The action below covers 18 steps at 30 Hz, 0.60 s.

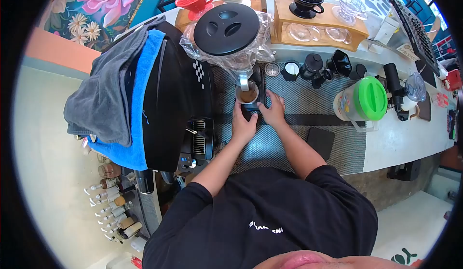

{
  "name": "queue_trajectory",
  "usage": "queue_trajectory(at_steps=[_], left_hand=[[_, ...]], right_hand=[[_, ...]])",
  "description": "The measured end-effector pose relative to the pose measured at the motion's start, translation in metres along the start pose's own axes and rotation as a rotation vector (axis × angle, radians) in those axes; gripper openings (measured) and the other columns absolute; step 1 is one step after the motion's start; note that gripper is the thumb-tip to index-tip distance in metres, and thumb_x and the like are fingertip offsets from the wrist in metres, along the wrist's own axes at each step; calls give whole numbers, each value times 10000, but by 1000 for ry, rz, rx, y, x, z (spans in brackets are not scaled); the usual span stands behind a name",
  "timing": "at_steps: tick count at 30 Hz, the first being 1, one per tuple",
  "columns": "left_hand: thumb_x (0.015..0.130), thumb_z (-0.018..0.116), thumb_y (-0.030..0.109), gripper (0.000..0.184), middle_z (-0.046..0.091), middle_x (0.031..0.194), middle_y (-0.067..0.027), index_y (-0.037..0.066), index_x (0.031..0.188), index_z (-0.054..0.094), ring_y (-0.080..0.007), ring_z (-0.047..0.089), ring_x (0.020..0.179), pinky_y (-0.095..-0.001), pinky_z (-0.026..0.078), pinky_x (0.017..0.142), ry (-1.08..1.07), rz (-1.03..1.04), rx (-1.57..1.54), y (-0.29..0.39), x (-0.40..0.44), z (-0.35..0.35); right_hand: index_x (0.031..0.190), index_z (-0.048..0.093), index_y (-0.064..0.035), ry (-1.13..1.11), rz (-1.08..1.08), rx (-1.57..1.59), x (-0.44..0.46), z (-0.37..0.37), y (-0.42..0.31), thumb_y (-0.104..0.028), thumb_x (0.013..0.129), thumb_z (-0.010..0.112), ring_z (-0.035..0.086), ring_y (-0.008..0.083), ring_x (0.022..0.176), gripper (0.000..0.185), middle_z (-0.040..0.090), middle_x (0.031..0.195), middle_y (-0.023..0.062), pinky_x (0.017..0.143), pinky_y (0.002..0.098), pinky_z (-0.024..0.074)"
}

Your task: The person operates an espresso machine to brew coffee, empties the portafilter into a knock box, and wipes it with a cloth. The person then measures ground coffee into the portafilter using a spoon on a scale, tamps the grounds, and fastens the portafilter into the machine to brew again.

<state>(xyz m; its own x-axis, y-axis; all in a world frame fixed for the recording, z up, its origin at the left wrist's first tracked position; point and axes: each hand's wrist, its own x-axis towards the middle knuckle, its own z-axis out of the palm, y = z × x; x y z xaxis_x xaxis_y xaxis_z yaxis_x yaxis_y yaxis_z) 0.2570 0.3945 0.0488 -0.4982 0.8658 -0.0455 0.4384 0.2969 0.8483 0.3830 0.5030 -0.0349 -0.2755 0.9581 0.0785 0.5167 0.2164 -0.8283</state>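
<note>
At the counter's middle, a small cup (248, 94) with brown coffee grounds sits beneath the metal spout (243, 82) of a grinder. The grinder's hopper has a round black lid (226, 29) and clear plastic wrapped about it. My left hand (245, 125) lies at the near left of the cup, thumb apart from the fingers, its fingertips close to the cup's lower side. On the other side, my right hand (274, 110) rests by the right edge of the black base (254, 106) under the cup, fingers spread. Neither hand visibly grips anything.
A black espresso machine (178, 76) draped with grey (108, 86) and blue towels (153, 52) stands left. To the right are a green-lidded pitcher (373, 98), a black shaker bottle (313, 64) and a black portafilter-like handle (394, 83). Drippers sit on a wooden stand (318, 23) behind.
</note>
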Motion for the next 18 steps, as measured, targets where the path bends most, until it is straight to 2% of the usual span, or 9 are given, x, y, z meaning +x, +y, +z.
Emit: queue_trajectory(at_steps=[7,12,15,16,17,18], left_hand=[[936,817,175,945,497,1639,-321,-37,1702,306,-469,500,1528,-501,401,1285,-55,-69,59,10,-1,1],[961,819,220,976,457,1695,-323,-74,1713,271,-452,450,1591,-490,358,1320,-43,-37,105,-19,-10,7],[987,812,261,990,438,1709,-327,-99,1715,246,-426,444,1605,-480,362,1321,-214,-122,112,-12,-23,-9],[1007,813,323,912,535,1642,-313,-105,1674,361,-388,548,1529,-453,431,1272,-242,-112,23,-17,-30,-10],[1014,809,332,875,568,1614,-304,-109,1650,402,-373,578,1497,-441,450,1253,-377,-153,40,-21,-36,-17],[1020,806,340,840,601,1587,-295,-113,1626,442,-358,608,1464,-429,469,1234,-512,-193,55,-11,-44,-32]], right_hand=[[1549,610,-82,-97,51,11,9,-10,0,-375,876,863,556,389,1404,776,678,1492,142,1185,534,416],[1560,598,-73,-131,72,3,8,-16,-6,-386,901,860,555,413,1416,775,661,1517,166,1208,538,415],[1550,599,-63,-47,25,-1,-5,-11,-3,-346,917,860,564,423,1398,741,668,1485,185,1201,531,429],[1547,599,-60,-3,12,-3,-15,-13,-6,-330,919,861,565,424,1397,732,672,1469,194,1202,530,430],[1544,599,-56,40,-2,-5,-26,-14,-8,-315,922,863,565,425,1395,724,676,1453,202,1203,528,432],[1477,636,-37,95,-40,-19,-42,-17,-14,-228,922,858,577,421,1376,627,680,1412,223,1186,510,456]])
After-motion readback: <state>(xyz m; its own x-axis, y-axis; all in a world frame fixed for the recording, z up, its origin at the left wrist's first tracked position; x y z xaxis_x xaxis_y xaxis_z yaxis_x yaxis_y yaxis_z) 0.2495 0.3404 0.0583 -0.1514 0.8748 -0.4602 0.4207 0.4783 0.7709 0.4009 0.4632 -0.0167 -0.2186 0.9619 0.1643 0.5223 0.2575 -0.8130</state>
